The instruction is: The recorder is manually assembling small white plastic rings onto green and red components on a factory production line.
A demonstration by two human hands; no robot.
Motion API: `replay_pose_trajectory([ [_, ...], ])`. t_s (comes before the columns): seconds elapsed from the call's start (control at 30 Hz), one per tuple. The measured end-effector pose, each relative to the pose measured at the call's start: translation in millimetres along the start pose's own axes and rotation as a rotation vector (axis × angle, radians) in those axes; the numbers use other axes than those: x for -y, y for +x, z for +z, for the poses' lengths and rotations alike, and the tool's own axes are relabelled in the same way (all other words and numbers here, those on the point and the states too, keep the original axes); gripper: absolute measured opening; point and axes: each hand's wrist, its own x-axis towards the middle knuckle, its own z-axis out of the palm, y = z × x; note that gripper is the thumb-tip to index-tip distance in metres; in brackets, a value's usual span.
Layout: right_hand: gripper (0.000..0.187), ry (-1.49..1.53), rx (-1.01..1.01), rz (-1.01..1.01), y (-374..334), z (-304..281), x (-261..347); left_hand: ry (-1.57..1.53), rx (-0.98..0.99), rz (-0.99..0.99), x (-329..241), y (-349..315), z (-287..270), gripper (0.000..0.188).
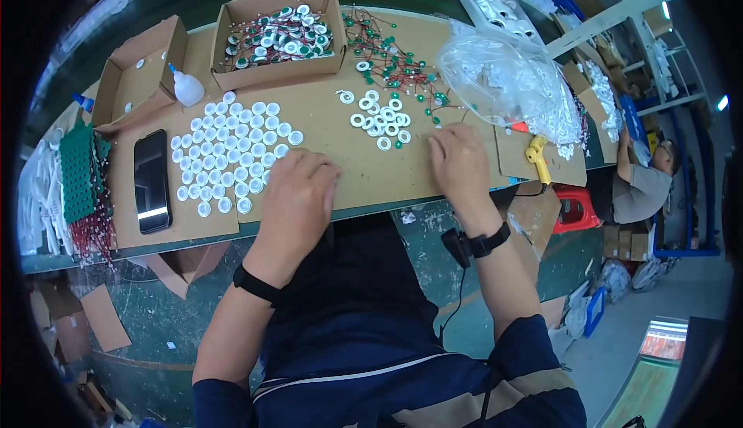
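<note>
My left hand (298,192) rests at the right edge of many small round white caps (232,149) laid out on the cardboard. Its fingers curl downward, and whatever they hold, if anything, is hidden under the hand. Over the cardboard at the right, my right hand (462,163) is also closed, its fingertips bent down and their contents not visible. Left of its fingers lies a pile of white rings (378,122). Beyond it spread small green discs with red wires (398,72), tangled together.
An open box (224,80) of wired white-and-green parts stands at the back, beside another cardboard box (124,111) and a white squeeze bottle (187,87). A phone (152,184) lies left. Plastic bags (503,80), a yellow glue gun (537,159) and a seated person (642,184) are right.
</note>
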Motion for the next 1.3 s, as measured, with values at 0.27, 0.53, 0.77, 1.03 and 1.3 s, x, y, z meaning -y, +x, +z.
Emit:
replay_pose_trajectory([
  [0.27,0.014,-0.050,0.002,-0.026,-6.9,7.5,-17.1,0.200,-0.089,-0.029,10.5,21.1,-16.8,0.022],
  [0.53,0.012,0.125,0.023,0.042,-33.7,12.0,-1.3,-0.037,0.086,0.129,-33.6,46.2,41.9,0.037],
  [0.77,0.010,0.121,0.059,0.048,-31.2,13.9,-8.2,0.022,0.127,0.149,-28.1,25.4,40.9,0.036],
  [1.03,0.017,0.462,0.168,0.075,-43.5,-9.8,21.1,-0.048,0.112,0.084,-13.3,11.4,29.1,0.028],
  [1.3,0.020,0.350,0.062,-0.089,-52.4,8.7,19.4,-0.173,0.004,0.100,-2.0,6.9,32.9,0.020],
])
